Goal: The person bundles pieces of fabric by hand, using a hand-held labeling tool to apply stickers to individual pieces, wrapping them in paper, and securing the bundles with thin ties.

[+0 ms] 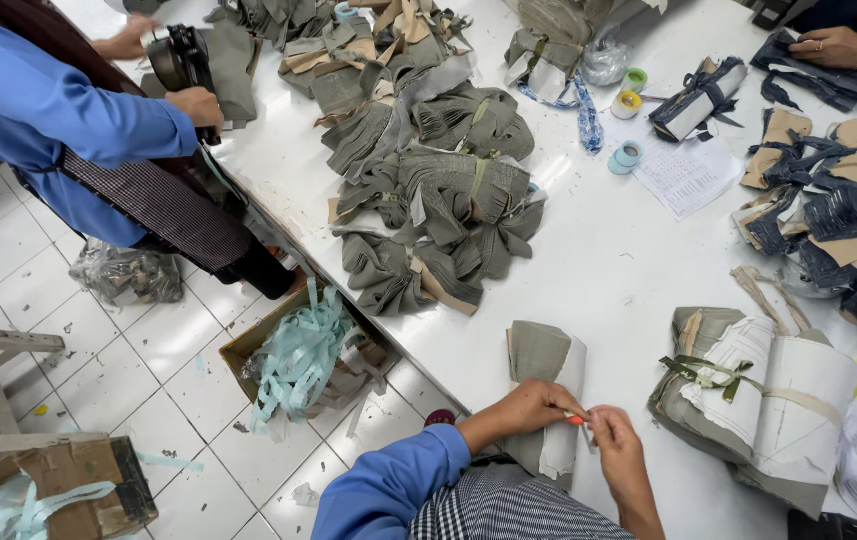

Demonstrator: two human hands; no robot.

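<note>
Many olive fabric bundles (448, 190) on white table (608, 260), tiled floor (138, 370) below.

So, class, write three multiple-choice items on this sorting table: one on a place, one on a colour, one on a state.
1. Where does the cardboard box of pale green strips stand?
A on the table
B on the floor by the table edge
C on a chair

2. What colour is the small thing pinched between the hands?
A red
B blue
C white

3. How is the olive fabric bundle under the hands?
A spread flat
B hanging
C rolled up

Answers: 1 B, it sits on the white tiles. 2 A, a red tip shows between the left hand and right hand. 3 C, it lies as a roll on the white table.
</note>
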